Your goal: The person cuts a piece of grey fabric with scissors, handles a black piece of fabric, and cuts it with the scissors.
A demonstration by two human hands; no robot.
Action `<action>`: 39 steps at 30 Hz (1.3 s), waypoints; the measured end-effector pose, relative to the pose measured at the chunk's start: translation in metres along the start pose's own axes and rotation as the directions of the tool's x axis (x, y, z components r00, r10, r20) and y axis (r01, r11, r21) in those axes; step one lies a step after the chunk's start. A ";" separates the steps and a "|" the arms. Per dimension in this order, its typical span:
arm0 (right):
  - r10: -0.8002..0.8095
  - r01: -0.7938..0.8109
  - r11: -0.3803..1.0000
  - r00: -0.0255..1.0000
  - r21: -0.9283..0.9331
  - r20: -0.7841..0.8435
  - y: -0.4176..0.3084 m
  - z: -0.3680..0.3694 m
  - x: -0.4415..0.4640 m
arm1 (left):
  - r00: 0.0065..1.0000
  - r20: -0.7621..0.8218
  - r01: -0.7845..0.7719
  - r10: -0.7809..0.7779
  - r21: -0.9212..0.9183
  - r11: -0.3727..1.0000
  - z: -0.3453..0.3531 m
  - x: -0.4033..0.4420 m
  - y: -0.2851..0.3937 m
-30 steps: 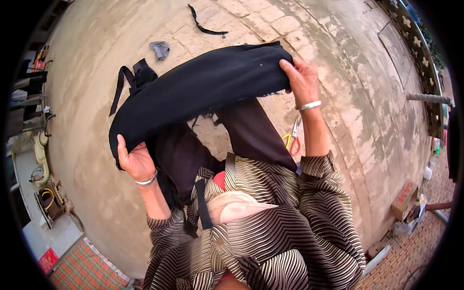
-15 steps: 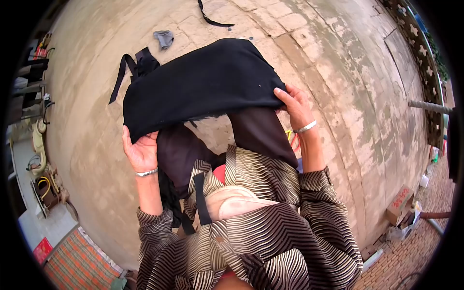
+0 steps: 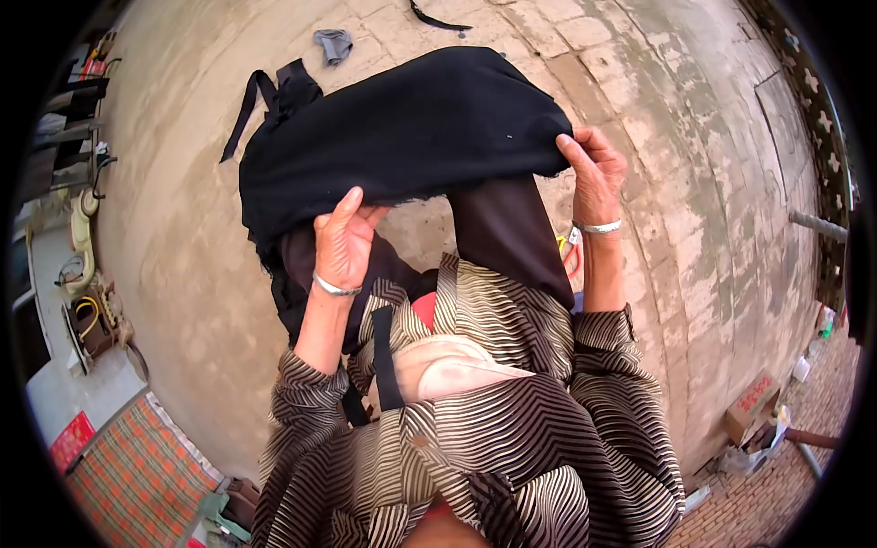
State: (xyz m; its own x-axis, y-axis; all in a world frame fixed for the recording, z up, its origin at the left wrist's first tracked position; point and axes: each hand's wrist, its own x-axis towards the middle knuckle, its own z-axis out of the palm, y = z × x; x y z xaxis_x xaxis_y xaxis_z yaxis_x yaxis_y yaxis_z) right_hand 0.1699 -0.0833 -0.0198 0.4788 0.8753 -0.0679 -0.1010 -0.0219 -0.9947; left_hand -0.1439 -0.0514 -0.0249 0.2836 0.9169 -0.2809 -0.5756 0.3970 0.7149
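Note:
A wide piece of black cloth (image 3: pixel 402 123) with frayed lower edges is spread across my knees. My left hand (image 3: pixel 344 245) grips its near edge left of the middle, thumb on top and fingers partly hidden beneath. At the far right end, my right hand (image 3: pixel 598 175) pinches the cloth's corner between thumb and fingers. Dark trousers (image 3: pixel 507 233) show below the cloth. Scissors with red and yellow handles (image 3: pixel 570 251) are close to my right wrist, partly hidden. A black strip (image 3: pixel 385 356) hangs on the front of my striped shirt.
On the concrete floor beyond my knees lie a grey scrap (image 3: pixel 334 46), a black strip (image 3: pixel 438 20) and black cloth pieces (image 3: pixel 294 87). A sewing machine (image 3: pixel 82 239) on a table stands far left, near a plaid cloth (image 3: pixel 146 466). A cardboard box (image 3: pixel 754 406) sits at right.
My left hand has shifted from the cloth's left corner rightward along its near edge. My right hand, still pinching the right end, has moved slightly up and right in view.

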 end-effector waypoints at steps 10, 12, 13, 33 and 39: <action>0.104 -0.161 0.938 0.975 0.307 0.195 -0.007 0.013 0.012 | 0.999 0.043 0.002 0.000 -0.036 0.999 0.035 0.013 -0.025; 0.114 -0.185 0.930 0.967 0.317 0.229 -0.004 0.010 0.011 | 0.999 0.029 0.016 -0.015 -0.014 1.000 0.041 0.012 -0.026; 0.154 -0.232 0.921 0.955 0.314 0.254 -0.011 0.011 0.007 | 0.999 0.018 0.029 -0.029 0.009 1.000 0.044 0.011 -0.025; 0.250 -0.172 0.910 0.954 -0.376 0.167 0.005 -0.039 -0.001 | 0.998 -0.061 0.021 -0.017 0.072 0.997 0.057 -0.016 -0.023; -0.155 0.221 0.890 0.969 -0.399 0.193 0.018 -0.012 0.062 | 0.990 -0.138 0.053 -0.040 0.094 0.994 0.057 -0.014 -0.031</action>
State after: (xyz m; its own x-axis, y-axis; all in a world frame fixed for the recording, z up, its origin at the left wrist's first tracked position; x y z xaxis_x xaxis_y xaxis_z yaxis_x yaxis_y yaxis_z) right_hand 0.2086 -0.0353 -0.0425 0.3112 0.9448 0.1030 0.3642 -0.0185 -0.9311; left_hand -0.0864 -0.0789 -0.0071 0.1981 0.8971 -0.3949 -0.4849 0.4399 0.7559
